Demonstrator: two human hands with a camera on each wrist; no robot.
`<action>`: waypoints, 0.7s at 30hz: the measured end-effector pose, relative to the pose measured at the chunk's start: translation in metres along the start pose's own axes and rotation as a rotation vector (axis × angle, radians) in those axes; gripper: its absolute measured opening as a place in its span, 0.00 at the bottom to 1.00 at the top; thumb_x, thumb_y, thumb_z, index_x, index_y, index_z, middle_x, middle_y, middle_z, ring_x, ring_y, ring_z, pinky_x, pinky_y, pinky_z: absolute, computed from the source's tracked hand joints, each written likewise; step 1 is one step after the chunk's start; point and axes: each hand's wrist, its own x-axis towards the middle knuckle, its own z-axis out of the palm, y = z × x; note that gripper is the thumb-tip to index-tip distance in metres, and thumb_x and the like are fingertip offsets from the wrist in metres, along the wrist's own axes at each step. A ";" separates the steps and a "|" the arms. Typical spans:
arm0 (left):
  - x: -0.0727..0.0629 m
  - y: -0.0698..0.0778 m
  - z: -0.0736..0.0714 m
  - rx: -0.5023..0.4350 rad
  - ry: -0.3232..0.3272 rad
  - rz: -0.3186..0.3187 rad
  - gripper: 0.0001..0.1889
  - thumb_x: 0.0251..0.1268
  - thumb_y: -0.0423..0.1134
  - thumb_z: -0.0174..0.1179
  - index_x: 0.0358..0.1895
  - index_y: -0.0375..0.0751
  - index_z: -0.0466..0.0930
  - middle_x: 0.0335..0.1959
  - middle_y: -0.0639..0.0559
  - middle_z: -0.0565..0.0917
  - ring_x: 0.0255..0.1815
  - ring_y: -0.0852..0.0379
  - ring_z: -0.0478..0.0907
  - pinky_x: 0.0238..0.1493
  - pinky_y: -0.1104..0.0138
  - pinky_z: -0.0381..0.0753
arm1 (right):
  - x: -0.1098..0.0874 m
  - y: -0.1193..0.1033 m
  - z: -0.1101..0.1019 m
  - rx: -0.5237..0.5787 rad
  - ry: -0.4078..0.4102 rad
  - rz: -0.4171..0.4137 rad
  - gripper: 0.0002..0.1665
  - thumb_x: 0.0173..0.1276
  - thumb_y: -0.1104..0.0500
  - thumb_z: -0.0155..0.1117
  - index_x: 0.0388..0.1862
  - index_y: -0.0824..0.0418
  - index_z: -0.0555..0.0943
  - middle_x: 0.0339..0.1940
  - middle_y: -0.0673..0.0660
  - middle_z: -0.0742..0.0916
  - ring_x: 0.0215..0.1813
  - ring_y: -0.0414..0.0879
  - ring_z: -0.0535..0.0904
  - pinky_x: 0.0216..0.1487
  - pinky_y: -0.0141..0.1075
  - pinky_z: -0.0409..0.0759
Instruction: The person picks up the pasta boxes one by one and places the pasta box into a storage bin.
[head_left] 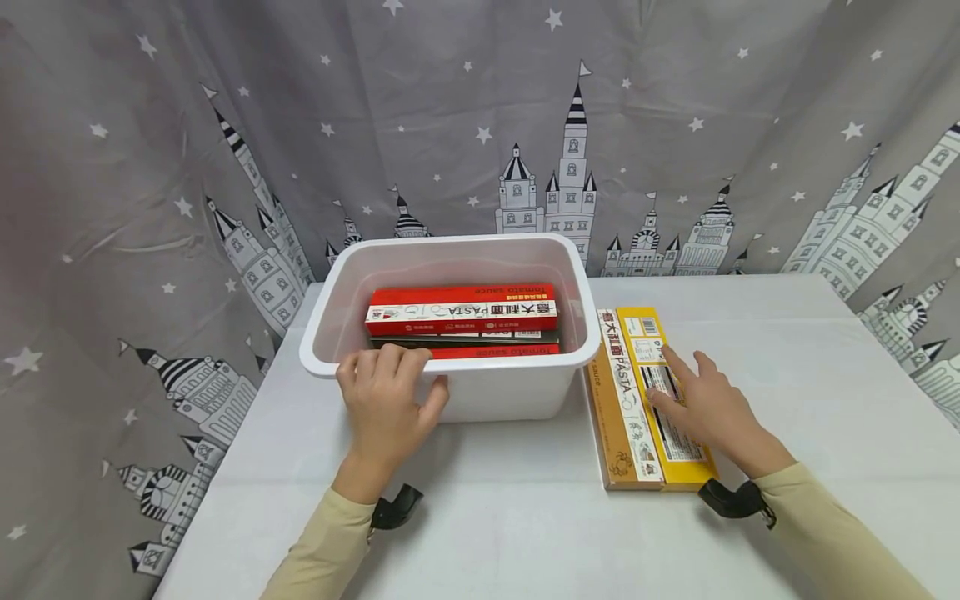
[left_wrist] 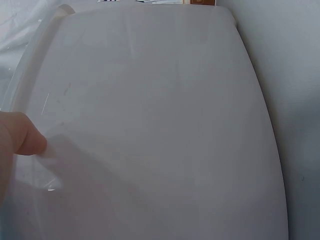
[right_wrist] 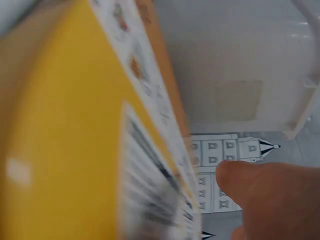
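A white plastic bin [head_left: 487, 392] stands on the table with red pasta boxes [head_left: 465, 310] and a dark box [head_left: 517, 337] stacked inside. My left hand [head_left: 384, 400] grips the bin's near rim, fingers hooked over it and thumb against the outer wall, as the left wrist view also shows. To the right of the bin lies a yellow pasta box [head_left: 648, 417] with a white lettered band and an orange-brown side. Over its right part my right hand [head_left: 712, 408] is spread with fingers extended. Whether those fingertips touch the box I cannot tell.
The white table [head_left: 517, 517] extends around the bin and the yellow box. Behind it hangs a grey curtain [head_left: 420, 108] printed with castles and stars. Black wrist cameras sit on both of my wrists.
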 end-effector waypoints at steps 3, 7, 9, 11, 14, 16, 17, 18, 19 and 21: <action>0.000 0.000 0.000 -0.001 0.000 0.001 0.11 0.54 0.43 0.58 0.35 0.39 0.80 0.29 0.43 0.77 0.34 0.40 0.70 0.50 0.45 0.63 | -0.004 -0.004 0.013 0.023 0.008 0.017 0.51 0.73 0.38 0.54 0.83 0.63 0.51 0.74 0.87 0.57 0.67 0.87 0.64 0.56 0.76 0.72; 0.000 0.000 0.000 -0.002 -0.001 -0.002 0.11 0.53 0.43 0.58 0.35 0.39 0.80 0.29 0.43 0.77 0.34 0.40 0.70 0.50 0.45 0.63 | -0.008 -0.008 0.027 0.035 0.013 0.030 0.50 0.74 0.37 0.52 0.83 0.63 0.50 0.73 0.88 0.57 0.63 0.86 0.68 0.54 0.74 0.75; 0.000 0.000 0.001 -0.001 0.000 -0.001 0.11 0.53 0.44 0.58 0.34 0.39 0.80 0.29 0.44 0.77 0.34 0.40 0.70 0.50 0.45 0.63 | -0.009 -0.008 0.033 0.031 0.022 0.034 0.50 0.75 0.37 0.51 0.83 0.64 0.50 0.72 0.89 0.57 0.61 0.85 0.70 0.52 0.72 0.76; 0.000 0.000 0.001 0.002 0.002 0.002 0.11 0.53 0.44 0.59 0.34 0.40 0.80 0.28 0.44 0.77 0.34 0.40 0.70 0.50 0.45 0.63 | -0.011 -0.009 0.037 0.029 0.032 0.043 0.49 0.76 0.37 0.49 0.83 0.63 0.50 0.72 0.89 0.56 0.59 0.84 0.71 0.52 0.71 0.76; -0.001 0.000 0.001 0.005 0.004 0.007 0.11 0.53 0.44 0.58 0.35 0.39 0.80 0.28 0.44 0.77 0.34 0.40 0.70 0.50 0.45 0.63 | -0.012 -0.010 0.042 0.029 0.046 0.052 0.48 0.77 0.36 0.45 0.83 0.62 0.49 0.74 0.89 0.55 0.61 0.86 0.70 0.56 0.73 0.73; -0.001 -0.001 0.001 0.006 0.005 0.007 0.11 0.53 0.43 0.58 0.35 0.39 0.80 0.28 0.43 0.77 0.34 0.40 0.70 0.50 0.45 0.63 | -0.012 -0.012 0.044 0.031 0.050 0.055 0.47 0.77 0.36 0.43 0.83 0.62 0.50 0.74 0.88 0.54 0.64 0.86 0.68 0.58 0.74 0.70; -0.001 -0.001 0.001 0.007 0.005 0.007 0.11 0.53 0.43 0.58 0.35 0.39 0.80 0.29 0.43 0.77 0.34 0.40 0.70 0.50 0.45 0.63 | -0.012 -0.012 0.044 0.029 0.052 0.054 0.47 0.77 0.35 0.43 0.83 0.61 0.51 0.74 0.88 0.54 0.64 0.86 0.68 0.58 0.75 0.70; -0.001 -0.001 0.001 0.007 0.005 0.007 0.11 0.53 0.43 0.58 0.35 0.39 0.80 0.29 0.43 0.77 0.34 0.40 0.70 0.50 0.45 0.63 | -0.012 -0.013 0.044 0.028 0.054 0.055 0.46 0.77 0.36 0.43 0.83 0.61 0.51 0.74 0.88 0.54 0.65 0.86 0.67 0.58 0.75 0.69; -0.001 -0.001 0.001 0.007 0.004 0.007 0.11 0.54 0.43 0.58 0.35 0.39 0.80 0.29 0.43 0.77 0.34 0.40 0.70 0.50 0.45 0.63 | -0.012 -0.013 0.044 0.027 0.055 0.056 0.46 0.78 0.36 0.43 0.83 0.61 0.51 0.75 0.88 0.55 0.65 0.86 0.67 0.58 0.75 0.69; 0.000 -0.001 0.000 0.006 0.004 0.006 0.11 0.54 0.43 0.58 0.35 0.39 0.80 0.29 0.43 0.77 0.34 0.39 0.70 0.50 0.45 0.63 | -0.013 -0.013 0.044 0.023 0.055 0.056 0.45 0.78 0.36 0.43 0.83 0.60 0.52 0.75 0.87 0.55 0.65 0.86 0.67 0.58 0.75 0.70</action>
